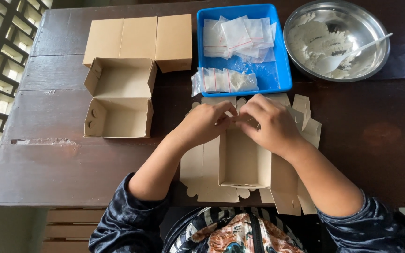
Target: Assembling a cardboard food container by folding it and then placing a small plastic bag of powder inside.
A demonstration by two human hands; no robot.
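Head view: we pinch the far flap of the half-folded box (242,161) at 6 o'clock, left hand (203,122) and right hand (269,122) fingers closed on it, tray (277,79) at 12, bowl (376,61) at 1.

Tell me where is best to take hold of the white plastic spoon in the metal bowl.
Probably grip the spoon by its handle end, which rests free over the right rim of the metal bowl. Come from the right: the scoop end lies in the white powder.
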